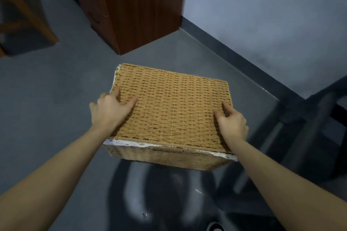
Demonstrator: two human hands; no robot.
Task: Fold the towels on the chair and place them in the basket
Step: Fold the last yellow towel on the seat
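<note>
A woven tan wicker basket stands on the grey floor in the middle of the head view, with its flat woven lid lying shut on top. A white lace lining peeks out along the front and left rim. My left hand rests on the lid's left edge, thumb and forefinger on top, the other fingers curled over the side. My right hand presses its fingertips on the lid near the right edge. No towel shows; the basket's inside is hidden by the lid.
A dark chair stands at the right, touching the basket's corner. A red-brown wooden cabinet stands behind the basket. Wooden furniture legs are at the far left. A grey wall with a dark skirting runs diagonally at the right.
</note>
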